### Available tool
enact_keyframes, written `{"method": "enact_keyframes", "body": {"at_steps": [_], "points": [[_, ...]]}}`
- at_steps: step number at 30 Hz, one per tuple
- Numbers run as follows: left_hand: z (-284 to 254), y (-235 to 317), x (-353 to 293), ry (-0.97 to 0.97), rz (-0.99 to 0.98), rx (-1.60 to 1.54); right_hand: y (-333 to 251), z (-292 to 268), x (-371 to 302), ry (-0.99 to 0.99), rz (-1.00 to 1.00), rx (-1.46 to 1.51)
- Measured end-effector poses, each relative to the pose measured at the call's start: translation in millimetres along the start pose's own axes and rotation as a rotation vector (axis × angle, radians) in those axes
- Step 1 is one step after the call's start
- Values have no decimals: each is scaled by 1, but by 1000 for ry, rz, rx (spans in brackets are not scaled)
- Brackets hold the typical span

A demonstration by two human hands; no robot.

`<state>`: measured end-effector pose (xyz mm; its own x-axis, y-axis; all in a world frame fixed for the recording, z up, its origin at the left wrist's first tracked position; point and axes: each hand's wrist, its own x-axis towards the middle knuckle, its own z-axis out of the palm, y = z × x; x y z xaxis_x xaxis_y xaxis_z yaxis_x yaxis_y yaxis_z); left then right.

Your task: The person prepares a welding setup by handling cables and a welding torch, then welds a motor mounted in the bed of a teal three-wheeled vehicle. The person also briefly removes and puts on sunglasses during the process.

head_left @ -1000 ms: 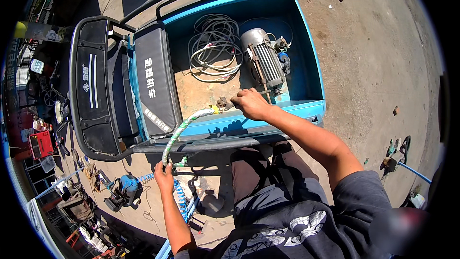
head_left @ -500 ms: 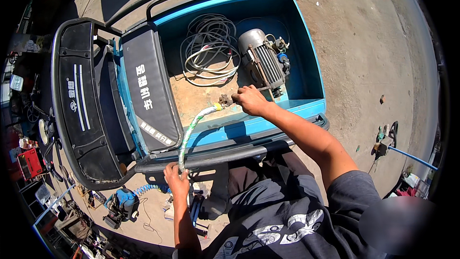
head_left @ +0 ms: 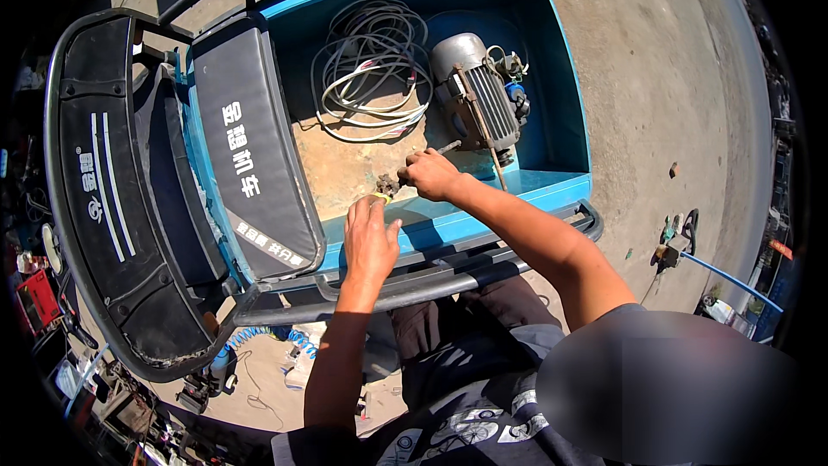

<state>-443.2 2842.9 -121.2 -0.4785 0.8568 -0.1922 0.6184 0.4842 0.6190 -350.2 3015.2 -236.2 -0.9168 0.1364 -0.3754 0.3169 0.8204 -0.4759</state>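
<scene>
The right grip [head_left: 432, 176] is closed in a fist around a short rod [head_left: 449, 147], whose end pokes out past the knuckles toward the motor [head_left: 492, 108]. The rusty fitting [head_left: 386, 183] is just left of the right grip's fingers, over the near side of the blue bed [head_left: 561, 103]. The left grip [head_left: 371, 243] is just below the fitting, its fingertips at a yellow band [head_left: 382, 197]; I cannot tell whether they pinch it, and what lies under the palm is hidden. The motor lies beyond the right grip and to its right, a thin bar [head_left: 485, 131] slanting along it. A cable coil [head_left: 371, 114] lies beyond both grips. Left of the left grip is a black pad [head_left: 259, 95].
</scene>
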Motion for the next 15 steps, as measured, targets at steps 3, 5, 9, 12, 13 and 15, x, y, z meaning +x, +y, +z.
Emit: {"method": "enact_keyframes", "body": {"at_steps": [3,5,9,12,13,15], "points": [[42,-10,48,-110,-6,63,12,6,11,-61,-27,-6],[65,-16,70,-209,-54,109,22,14,17,-88,-65,-53],[112,-34,94,-341,-224,158,46,39,26,-33,-40,-16],[137,-48,105,-364,-269,177,57,48,30,-26,-20,36],[144,-51,110,-392,-295,165,61,52,31,-6,-12,40],[157,-59,115,-461,-349,143,65,59,32,17,0,30]]}}
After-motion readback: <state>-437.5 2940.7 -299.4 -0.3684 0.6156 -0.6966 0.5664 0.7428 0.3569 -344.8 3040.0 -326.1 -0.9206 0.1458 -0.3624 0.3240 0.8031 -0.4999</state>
